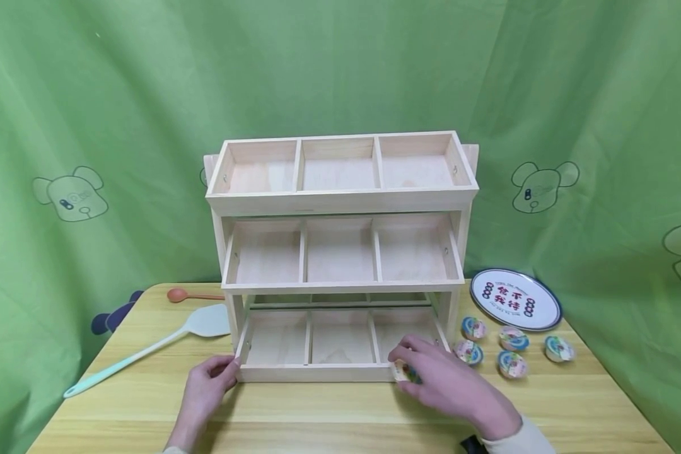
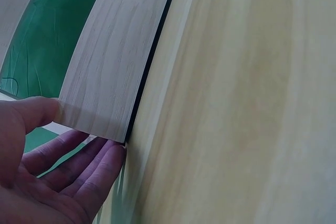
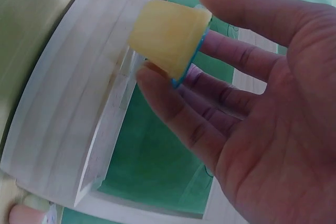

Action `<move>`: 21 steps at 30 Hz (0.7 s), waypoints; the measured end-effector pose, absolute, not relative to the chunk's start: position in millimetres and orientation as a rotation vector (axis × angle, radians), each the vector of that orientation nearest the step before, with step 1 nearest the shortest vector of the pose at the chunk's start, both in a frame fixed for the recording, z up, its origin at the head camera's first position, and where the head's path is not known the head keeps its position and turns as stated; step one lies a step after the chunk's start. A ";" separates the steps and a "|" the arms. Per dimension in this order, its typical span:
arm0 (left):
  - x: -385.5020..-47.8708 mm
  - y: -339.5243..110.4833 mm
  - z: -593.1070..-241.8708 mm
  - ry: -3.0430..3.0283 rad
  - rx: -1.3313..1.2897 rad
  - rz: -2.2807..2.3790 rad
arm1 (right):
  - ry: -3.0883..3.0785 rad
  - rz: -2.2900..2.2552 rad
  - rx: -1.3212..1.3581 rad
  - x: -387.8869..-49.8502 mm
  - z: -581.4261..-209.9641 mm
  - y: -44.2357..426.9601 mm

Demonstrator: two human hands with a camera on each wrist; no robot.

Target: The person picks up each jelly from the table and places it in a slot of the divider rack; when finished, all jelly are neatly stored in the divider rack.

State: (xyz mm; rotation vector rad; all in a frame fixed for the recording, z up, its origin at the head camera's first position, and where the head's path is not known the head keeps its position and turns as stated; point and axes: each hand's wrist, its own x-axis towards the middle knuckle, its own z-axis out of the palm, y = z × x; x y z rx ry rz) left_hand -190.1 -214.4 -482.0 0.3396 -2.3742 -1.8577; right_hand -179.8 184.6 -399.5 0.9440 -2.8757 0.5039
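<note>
A three-tier pale wooden rack stands on the table, each tier divided into three compartments. My left hand grips the left front corner of the bottom tray; in the left wrist view its thumb lies on the board's edge and the fingers curl at the board's end. A small jelly cup with yellowish contents and a blue-rimmed lid is pinched between thumb and fingers of my right hand, at the front edge of the bottom tray's right compartment. Several more jelly cups sit right of the rack.
An oval white plate with a blue rim and red characters lies behind the cups. Left of the rack are a white spatula with a mint handle and a red spoon. A green curtain hangs behind the table.
</note>
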 end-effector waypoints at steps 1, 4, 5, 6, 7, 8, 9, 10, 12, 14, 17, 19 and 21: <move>-190.4 -214.2 -482.3 -2.372 0.342 -1.864 | -2.875 0.499 0.942 -180.0 -399.3 183.1; -190.4 -214.3 -482.5 -2.373 0.343 -1.868 | -2.882 0.494 0.931 -180.8 -398.4 178.6; -190.3 -214.4 -482.3 -2.374 0.343 -1.868 | -2.884 0.494 0.930 -181.5 -397.7 177.0; -190.2 -214.5 -482.0 -2.375 0.345 -1.867 | -2.885 0.493 0.928 -182.2 -397.0 175.1; -189.9 -214.4 -482.1 -2.376 0.348 -1.866 | -2.887 0.490 0.927 -182.8 -396.6 173.1; -189.6 -214.2 -482.2 -2.376 0.351 -1.867 | -2.888 0.489 0.929 -183.8 -396.4 171.0; -189.4 -214.0 -482.3 -2.374 0.354 -1.871 | -2.886 0.484 0.932 -184.8 -396.2 168.8; -189.5 -214.0 -482.0 -2.373 0.356 -1.874 | -2.883 0.480 0.937 -186.0 -395.7 166.4; -189.6 -213.9 -481.4 -2.372 0.355 -1.880 | -2.883 0.473 0.943 -188.0 -395.0 162.0; -189.9 -213.8 -481.5 -2.371 0.354 -1.891 | -2.880 0.478 0.960 -189.9 -394.9 158.8; -190.1 -214.0 -481.6 -2.367 0.360 -1.898 | -2.859 0.503 1.010 -192.6 -394.4 154.0; -190.1 -214.1 -481.8 -2.362 0.366 -1.899 | -2.838 0.520 1.053 -194.6 -394.1 150.5; -190.0 -214.2 -481.7 -2.357 0.368 -1.900 | -2.817 0.525 1.089 -196.6 -392.8 146.6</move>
